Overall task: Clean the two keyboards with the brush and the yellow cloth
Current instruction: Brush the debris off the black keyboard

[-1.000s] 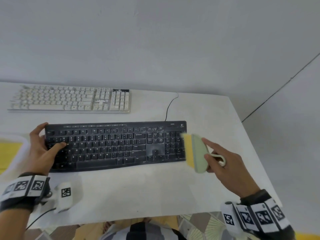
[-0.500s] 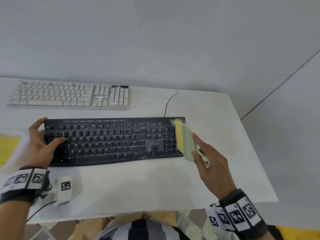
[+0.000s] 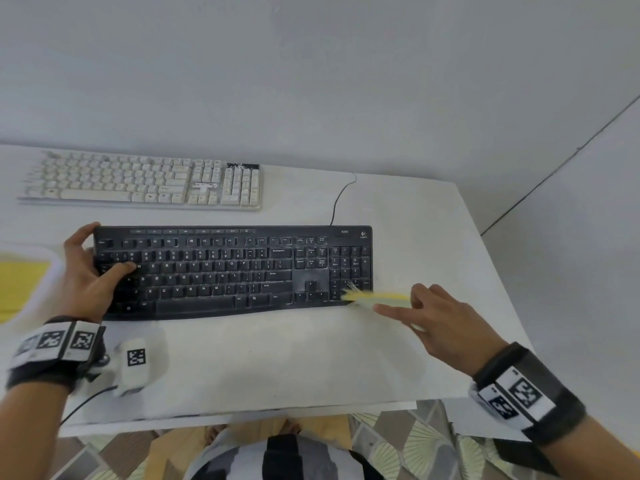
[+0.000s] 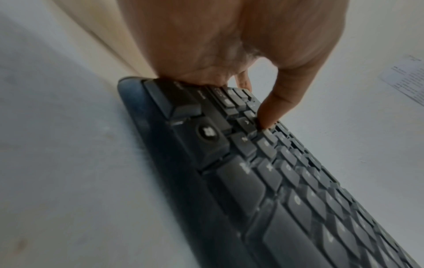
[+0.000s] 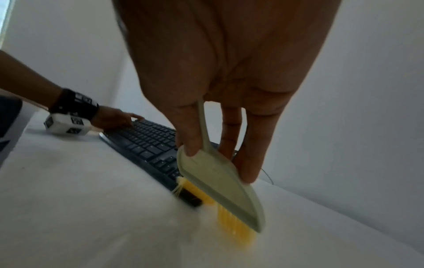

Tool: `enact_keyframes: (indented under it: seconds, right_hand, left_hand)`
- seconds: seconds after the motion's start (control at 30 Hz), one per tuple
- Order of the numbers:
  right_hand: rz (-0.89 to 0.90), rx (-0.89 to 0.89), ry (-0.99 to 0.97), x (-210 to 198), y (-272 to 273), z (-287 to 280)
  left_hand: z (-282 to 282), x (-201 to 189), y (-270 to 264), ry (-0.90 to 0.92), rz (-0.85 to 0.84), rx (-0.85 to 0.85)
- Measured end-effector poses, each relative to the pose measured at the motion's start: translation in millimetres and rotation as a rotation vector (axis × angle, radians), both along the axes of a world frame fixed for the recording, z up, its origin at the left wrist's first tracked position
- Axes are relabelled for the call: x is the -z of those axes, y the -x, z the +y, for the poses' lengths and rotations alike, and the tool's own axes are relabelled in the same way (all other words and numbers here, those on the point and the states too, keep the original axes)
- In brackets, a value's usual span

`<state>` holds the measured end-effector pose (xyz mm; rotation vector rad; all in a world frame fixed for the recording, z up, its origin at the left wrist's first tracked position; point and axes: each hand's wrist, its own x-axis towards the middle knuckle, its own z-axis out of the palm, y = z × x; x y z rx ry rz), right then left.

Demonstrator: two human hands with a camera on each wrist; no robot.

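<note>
A black keyboard (image 3: 228, 268) (image 4: 286, 190) (image 5: 146, 143) lies across the middle of the white table (image 3: 277, 362). My left hand (image 3: 86, 271) (image 4: 229, 45) grips its left end, thumb pressed on the keys and fingers round the far edge. My right hand (image 3: 440, 323) (image 5: 218, 81) holds a pale green brush (image 3: 374, 297) (image 5: 220, 186) with yellow bristles (image 5: 231, 219). The bristles sweep over the keyboard's front right corner and onto the table. A white keyboard (image 3: 142, 181) lies behind, at the far left. A yellow cloth (image 3: 19, 285) shows at the left edge.
The cloth lies in a white tray (image 3: 52, 261) just left of my left hand. A black cable (image 3: 341, 195) runs from the black keyboard toward the wall. The table's front edge (image 3: 242, 410) and right edge (image 3: 491, 271) drop off to a patterned floor.
My right hand has swept the brush down over the number pad from the top right to the front right corner, tilting it flatter. My left hand keeps its hold.
</note>
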<state>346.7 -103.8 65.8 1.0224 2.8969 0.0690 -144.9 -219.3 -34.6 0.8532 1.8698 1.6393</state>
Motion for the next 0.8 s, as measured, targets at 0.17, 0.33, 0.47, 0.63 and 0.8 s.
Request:
enact_keyframes:
  seconds: [0.17,0.33,0.47,0.63,0.8]
  right_hand:
    - [0.011,-0.079,0.019,-9,6,-14]
    - [-0.02,0.024,-0.008,3,-1,0]
    - [-0.011,0.145,0.018,-7,-22,4]
    - [0.583,0.145,0.101,-22,24,-5]
    - [0.938,0.325,0.166,-11,88,-5]
  left_hand:
    - [2,1,1,0.003,0.0,-0.012]
    - [0,3,4,0.014,0.015,-0.019]
    - [2,2,2,0.015,0.018,-0.021]
    - [2,2,2,0.015,0.01,-0.013]
    - [1,5,3,0.007,0.019,-0.01]
